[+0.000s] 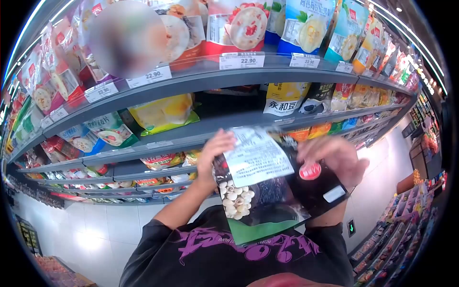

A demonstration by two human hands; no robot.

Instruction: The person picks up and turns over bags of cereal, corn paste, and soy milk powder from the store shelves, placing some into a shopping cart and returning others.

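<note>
Both hands grasp one pouch point(267, 186) before the shelves point(201, 81): left hand point(215, 158) on its left edge, right hand point(334, 160) on its right, the pouch tilted between them.

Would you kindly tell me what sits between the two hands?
In the head view, a dark snack bag with a white label spans from the left hand to the right hand.

Two hands point(215, 158), one black packet point(272, 191), four readable price tags point(241, 60)
</note>
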